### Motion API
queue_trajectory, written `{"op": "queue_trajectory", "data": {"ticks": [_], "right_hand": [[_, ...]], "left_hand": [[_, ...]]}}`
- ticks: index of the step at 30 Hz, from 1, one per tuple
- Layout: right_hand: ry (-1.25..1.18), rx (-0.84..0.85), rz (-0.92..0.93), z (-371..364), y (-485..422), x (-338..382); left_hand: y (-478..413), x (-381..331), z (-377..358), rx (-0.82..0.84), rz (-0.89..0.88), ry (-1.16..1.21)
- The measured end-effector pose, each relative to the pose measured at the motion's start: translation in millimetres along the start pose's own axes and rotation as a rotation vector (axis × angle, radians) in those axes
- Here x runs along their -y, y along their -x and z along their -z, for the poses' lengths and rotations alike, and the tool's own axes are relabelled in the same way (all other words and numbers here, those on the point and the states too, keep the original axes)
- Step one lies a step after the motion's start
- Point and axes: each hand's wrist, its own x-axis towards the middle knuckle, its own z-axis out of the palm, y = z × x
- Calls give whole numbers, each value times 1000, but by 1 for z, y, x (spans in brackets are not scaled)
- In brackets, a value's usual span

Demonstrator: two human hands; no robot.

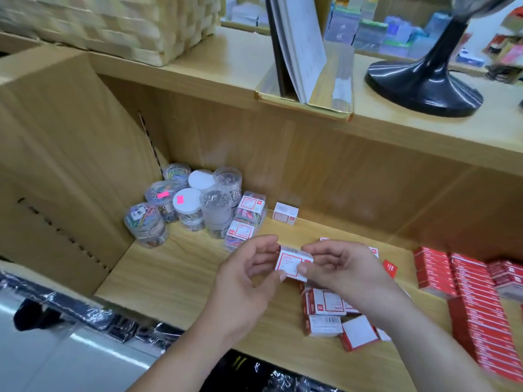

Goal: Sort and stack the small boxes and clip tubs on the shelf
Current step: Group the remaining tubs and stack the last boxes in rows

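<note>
Small box held between both grips, above the wooden shelf.
The white, red-framed box is pinched at its left end by the curled thumb and fingers of the left grip and at its right end by those of the right grip; both are closed onto it and nothing else is held. Below the right grip, loose boxes of the same kind are scattered on the shelf, and stacks of red boxes are ranged at the far right. A single box is stood near the back wall. Clip tubs are clustered in the back left corner, with clear packs of coloured clips just beside them.
</note>
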Motion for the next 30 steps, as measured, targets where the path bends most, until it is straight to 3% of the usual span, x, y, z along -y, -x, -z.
{"op": "queue_trajectory", "data": {"ticks": [4, 7, 13, 25, 30], "right_hand": [[212, -162, 34, -17, -46, 1], [411, -316, 54, -30, -83, -12], [353, -504, 12, -41, -118, -25], [528, -489, 39, -60, -119, -21], [374, -352, 66, -25, -78, -8]], "left_hand": [[-8, 21, 13, -99, -30, -258], [-3, 39, 17, -57, 33, -294], [7, 58, 26, -13, 71, -291], [3, 56, 21, 42, -46, -519], [-7, 48, 9, 161, -120, -617]]}}
